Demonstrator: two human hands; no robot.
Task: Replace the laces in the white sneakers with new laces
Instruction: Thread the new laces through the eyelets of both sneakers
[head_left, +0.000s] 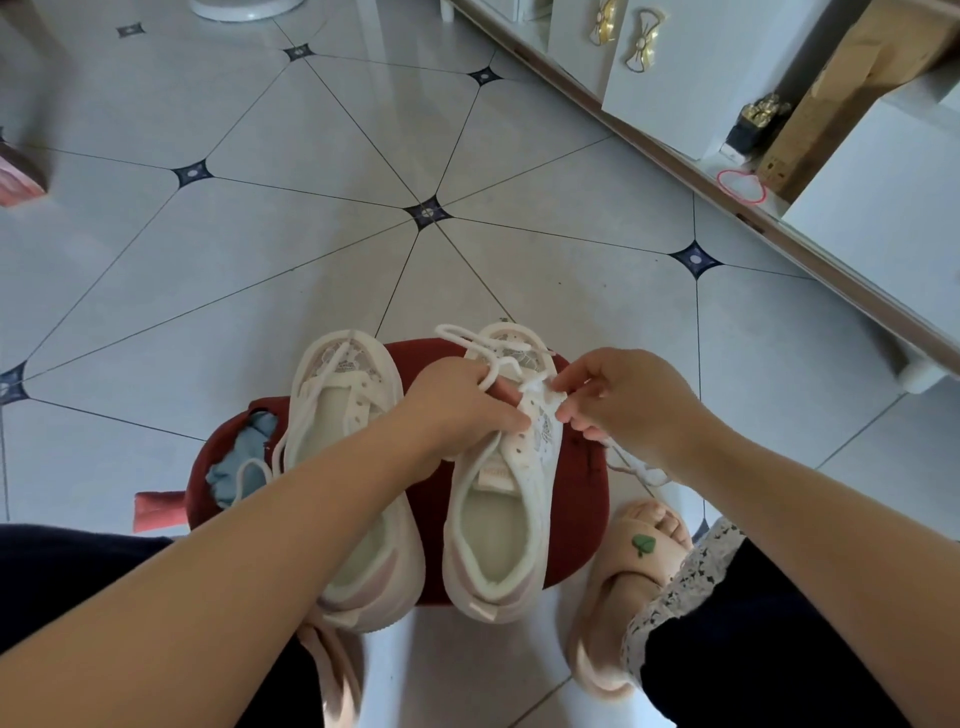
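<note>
I log a dark red cushioned stool (571, 499) on the pale tiled floor (311, 249); all places are taken from it. On its right half: a white mesh sneaker (506, 499), toe pointing away from me. On its left half, just beside the first: a second white mesh sneaker (343, 415), its eyelets bare. My left hand (457, 410) grips the right sneaker's throat, a loop of white cord lace (478, 340) over its fingers. My right hand (628, 405) pinches that lace at the eyelets. At the stool's left edge: a blue-grey cloth scrap (244, 457). Off its right side: my foot in a beige slide sandal (623, 587).
</note>
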